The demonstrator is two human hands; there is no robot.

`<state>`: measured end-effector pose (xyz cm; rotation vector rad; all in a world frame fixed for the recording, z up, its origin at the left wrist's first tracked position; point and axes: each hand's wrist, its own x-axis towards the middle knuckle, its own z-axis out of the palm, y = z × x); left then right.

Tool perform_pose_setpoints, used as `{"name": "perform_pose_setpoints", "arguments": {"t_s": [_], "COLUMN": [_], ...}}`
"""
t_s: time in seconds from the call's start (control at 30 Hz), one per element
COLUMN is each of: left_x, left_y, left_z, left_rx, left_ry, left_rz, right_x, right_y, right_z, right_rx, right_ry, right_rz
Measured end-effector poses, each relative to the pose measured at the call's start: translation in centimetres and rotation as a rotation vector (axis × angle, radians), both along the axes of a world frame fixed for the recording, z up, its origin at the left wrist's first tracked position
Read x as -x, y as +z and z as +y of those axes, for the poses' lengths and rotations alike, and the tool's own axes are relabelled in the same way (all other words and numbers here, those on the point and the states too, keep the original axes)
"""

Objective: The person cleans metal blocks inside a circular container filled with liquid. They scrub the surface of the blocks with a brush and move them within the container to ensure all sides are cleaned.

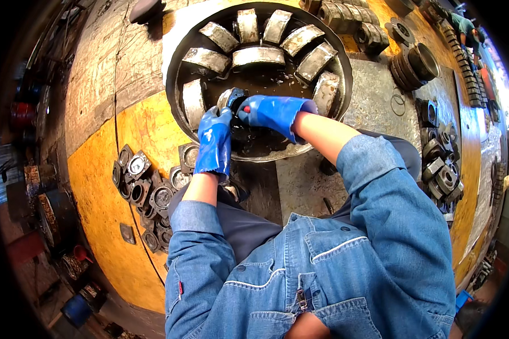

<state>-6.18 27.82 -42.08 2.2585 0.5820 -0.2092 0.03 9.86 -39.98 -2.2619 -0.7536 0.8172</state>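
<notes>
A large round metal pan [345,62] holds dark liquid, and several curved, worn metal blocks [247,26] stand around its inside. Another such curved block [226,97] is at the near side of the pan. My left hand [214,133], in a long blue rubber glove, grips its lower end with closed fingers. My right hand [268,111], gloved the same way, is closed beside this block. A small red end [247,109] shows at its fist; the rest of that item is mostly hidden. Something blue lies against the block's top, too small to tell.
Dark square flanged metal parts [147,186] lie piled on the yellow floor to the left. More metal parts [444,169] are heaped at the right, near stacked rings [415,68]. A person [464,28] is far off at the upper right.
</notes>
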Motion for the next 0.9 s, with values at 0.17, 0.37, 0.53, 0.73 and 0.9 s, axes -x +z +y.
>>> {"name": "perform_pose_setpoints", "arguments": {"t_s": [0.17,0.37,0.53,0.73,0.9], "left_x": [0.3,-0.4,0.2,-0.2,0.8], "left_y": [2.2,0.4,-1.4,-1.0,0.4], "left_z": [-0.9,-0.5,0.9,0.1,0.6], "left_rx": [0.031,-0.032,0.04,0.04,-0.001], "left_ry": [0.024,-0.047,0.011,-0.036,0.003], "left_rz": [0.041,-0.02,-0.04,-0.04,-0.04], "right_x": [2.2,3.5,3.3,3.3,3.4], "right_y": [-0.6,-7.7,-5.6,-6.0,-0.6], "right_z": [-3.2,-1.1,-0.7,-1.1,-3.2], "right_rx": [-0.652,-1.061,-1.406,-1.226,-0.499], "right_ry": [-0.56,-0.922,-1.758,-1.562,-0.472], "right_rz": [0.859,0.702,1.658,1.545,0.341]}}
